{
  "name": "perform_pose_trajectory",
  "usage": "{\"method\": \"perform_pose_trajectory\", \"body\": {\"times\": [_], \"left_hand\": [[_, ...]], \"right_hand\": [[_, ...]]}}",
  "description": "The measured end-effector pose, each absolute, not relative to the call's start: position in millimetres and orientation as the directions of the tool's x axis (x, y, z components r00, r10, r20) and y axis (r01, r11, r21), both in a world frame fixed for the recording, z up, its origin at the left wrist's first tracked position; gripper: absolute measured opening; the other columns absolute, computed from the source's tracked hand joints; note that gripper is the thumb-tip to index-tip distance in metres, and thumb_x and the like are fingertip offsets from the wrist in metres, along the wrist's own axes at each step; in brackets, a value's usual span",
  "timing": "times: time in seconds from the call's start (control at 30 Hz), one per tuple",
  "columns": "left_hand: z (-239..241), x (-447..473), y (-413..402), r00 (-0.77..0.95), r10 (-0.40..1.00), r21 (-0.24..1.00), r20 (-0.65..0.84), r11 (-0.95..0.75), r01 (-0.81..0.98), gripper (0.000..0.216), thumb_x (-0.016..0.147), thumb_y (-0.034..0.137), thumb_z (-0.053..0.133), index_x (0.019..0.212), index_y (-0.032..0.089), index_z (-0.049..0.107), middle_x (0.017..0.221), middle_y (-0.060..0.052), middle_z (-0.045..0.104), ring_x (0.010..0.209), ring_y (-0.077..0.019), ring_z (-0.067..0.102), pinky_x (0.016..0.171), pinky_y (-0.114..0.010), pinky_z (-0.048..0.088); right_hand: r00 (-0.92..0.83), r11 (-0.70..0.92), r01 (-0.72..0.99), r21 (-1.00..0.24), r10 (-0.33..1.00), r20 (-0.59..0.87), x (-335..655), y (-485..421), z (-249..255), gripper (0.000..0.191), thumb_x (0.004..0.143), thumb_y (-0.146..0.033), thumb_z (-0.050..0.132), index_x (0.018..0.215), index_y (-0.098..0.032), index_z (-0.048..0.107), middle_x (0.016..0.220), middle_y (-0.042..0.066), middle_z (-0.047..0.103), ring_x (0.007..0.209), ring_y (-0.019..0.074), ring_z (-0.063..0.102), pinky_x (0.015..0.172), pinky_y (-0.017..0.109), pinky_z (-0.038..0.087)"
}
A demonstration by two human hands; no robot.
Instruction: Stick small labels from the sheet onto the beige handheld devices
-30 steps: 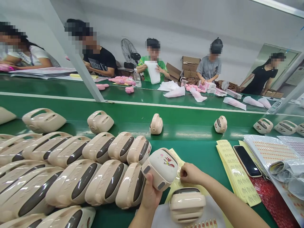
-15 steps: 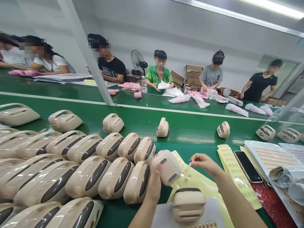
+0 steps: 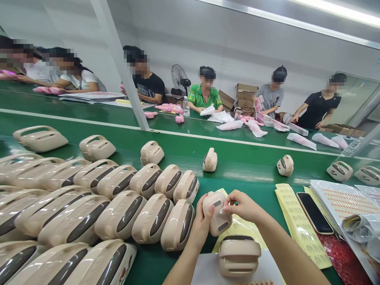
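Observation:
My left hand [image 3: 201,223] grips a beige plastic casing [image 3: 214,215] and tilts it so a flat face with two dark oblong pads is turned up. The fingers of my right hand [image 3: 240,206] are pinched at that face, with a small whitish sticker [image 3: 222,211] at their tips. Just below, another beige casing [image 3: 240,257] with a dark panel along its top stands on a white sheet [image 3: 204,269]. Under the hands lies a yellow sticker sheet [image 3: 242,229], partly covered.
Rows of beige casings [image 3: 124,211] fill the left. More casings [image 3: 210,159] stand spaced along the green belt [image 3: 246,162]. At right lie yellow sticker sheets [image 3: 299,225], a phone [image 3: 314,213] and printed sheets [image 3: 341,198]. Several co-workers handle pink items across the belt.
My right hand has moved left and down, bringing its fingertips onto the held casing's face. The casing has shifted slightly right in view. The camera view has turned slightly left.

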State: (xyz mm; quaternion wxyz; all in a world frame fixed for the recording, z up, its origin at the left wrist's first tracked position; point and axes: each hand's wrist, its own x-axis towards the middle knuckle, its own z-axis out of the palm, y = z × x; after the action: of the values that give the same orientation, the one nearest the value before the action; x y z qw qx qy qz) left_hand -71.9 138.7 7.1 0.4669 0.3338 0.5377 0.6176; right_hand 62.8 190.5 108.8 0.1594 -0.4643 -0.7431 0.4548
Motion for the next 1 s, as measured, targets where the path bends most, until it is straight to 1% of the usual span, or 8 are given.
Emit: {"method": "perform_pose_trajectory", "body": {"times": [0.17, 0.43, 0.53, 0.63, 0.73, 0.83, 0.9, 1.0], "left_hand": [[5, -68, 140, -0.386, 0.919, 0.974, -0.084, -0.006, -0.227, 0.074, 0.065, 0.068, 0.054, 0.12, 0.02, 0.044, 0.13, -0.014, 0.05, 0.122, -0.0318, 0.043, 0.099, -0.04, 0.034], [3, -67, 140, -0.395, 0.911, 0.953, -0.118, -0.009, -0.304, 0.072, 0.064, 0.064, 0.06, 0.119, 0.021, 0.045, 0.13, -0.013, 0.049, 0.123, -0.0312, 0.041, 0.099, -0.039, 0.033], [4, -70, 140, -0.372, 0.916, 0.931, -0.152, 0.007, -0.364, 0.075, 0.061, 0.063, 0.064, 0.12, 0.02, 0.046, 0.131, -0.014, 0.048, 0.125, -0.0318, 0.039, 0.102, -0.04, 0.031], [11, -70, 138, -0.34, 0.923, 0.894, -0.179, 0.008, -0.448, 0.076, 0.06, 0.064, 0.064, 0.12, 0.02, 0.047, 0.136, -0.013, 0.045, 0.128, -0.0298, 0.036, 0.104, -0.038, 0.029], [21, -68, 133, -0.23, 0.951, 0.826, -0.208, 0.045, -0.562, 0.066, 0.068, 0.066, 0.056, 0.113, 0.017, 0.055, 0.128, -0.013, 0.055, 0.124, -0.0303, 0.042, 0.102, -0.04, 0.034], [28, -64, 129, -0.09, 0.971, 0.749, -0.222, 0.111, -0.654, 0.062, 0.072, 0.066, 0.051, 0.102, 0.013, 0.064, 0.109, -0.016, 0.067, 0.113, -0.0349, 0.053, 0.095, -0.047, 0.041], [30, -63, 127, -0.055, 0.98, 0.716, -0.193, 0.102, -0.691, 0.062, 0.066, 0.062, 0.061, 0.105, 0.015, 0.064, 0.107, -0.015, 0.068, 0.111, -0.0357, 0.055, 0.093, -0.047, 0.043], [31, -65, 125, -0.078, 0.989, 0.694, -0.128, 0.033, -0.72, 0.079, 0.05, 0.049, 0.079, 0.12, 0.023, 0.054, 0.117, -0.011, 0.064, 0.114, -0.0354, 0.052, 0.092, -0.044, 0.044]], "right_hand": [[-0.526, 0.181, 0.564, -0.805, 0.831, -0.182, 62, 192, 108, 0.014, 0.066, -0.019, 0.068, 0.056, -0.017, 0.058, 0.069, -0.001, 0.053, 0.072, 0.0149, 0.051, 0.067, 0.025, 0.041], [-0.439, 0.202, 0.596, -0.778, 0.892, -0.105, 56, 183, 97, 0.012, 0.069, -0.011, 0.063, 0.062, -0.018, 0.057, 0.083, 0.001, 0.048, 0.074, 0.0143, 0.051, 0.075, 0.029, 0.044], [-0.451, 0.212, 0.536, -0.817, 0.89, -0.064, 58, 181, 95, 0.012, 0.072, -0.011, 0.06, 0.065, -0.019, 0.053, 0.085, 0.001, 0.048, 0.075, 0.014, 0.052, 0.075, 0.029, 0.045], [-0.412, 0.166, 0.479, -0.862, 0.91, -0.054, 68, 188, 89, 0.005, 0.082, -0.021, 0.049, 0.078, -0.019, 0.053, 0.091, 0.003, 0.053, 0.08, 0.0143, 0.054, 0.075, 0.028, 0.045], [-0.346, 0.098, 0.539, -0.836, 0.931, -0.114, 80, 198, 75, 0.018, 0.084, -0.023, 0.046, 0.101, -0.018, 0.05, 0.1, 0.007, 0.056, 0.078, 0.0142, 0.056, 0.073, 0.029, 0.046], [-0.391, 0.038, 0.604, -0.796, 0.885, -0.255, 82, 203, 57, 0.037, 0.078, -0.017, 0.051, 0.114, -0.014, 0.046, 0.075, 0.002, 0.062, 0.049, 0.0115, 0.054, 0.05, 0.025, 0.045], [-0.417, 0.032, 0.632, -0.774, 0.856, -0.305, 78, 207, 51, 0.036, 0.079, -0.016, 0.046, 0.115, -0.014, 0.046, 0.055, -0.005, 0.056, 0.035, 0.0097, 0.047, 0.038, 0.021, 0.038], [-0.402, 0.1, 0.657, -0.747, 0.885, -0.235, 71, 219, 58, 0.034, 0.085, -0.019, 0.037, 0.117, -0.014, 0.043, 0.054, -0.005, 0.056, 0.035, 0.0097, 0.046, 0.036, 0.02, 0.036]]}}
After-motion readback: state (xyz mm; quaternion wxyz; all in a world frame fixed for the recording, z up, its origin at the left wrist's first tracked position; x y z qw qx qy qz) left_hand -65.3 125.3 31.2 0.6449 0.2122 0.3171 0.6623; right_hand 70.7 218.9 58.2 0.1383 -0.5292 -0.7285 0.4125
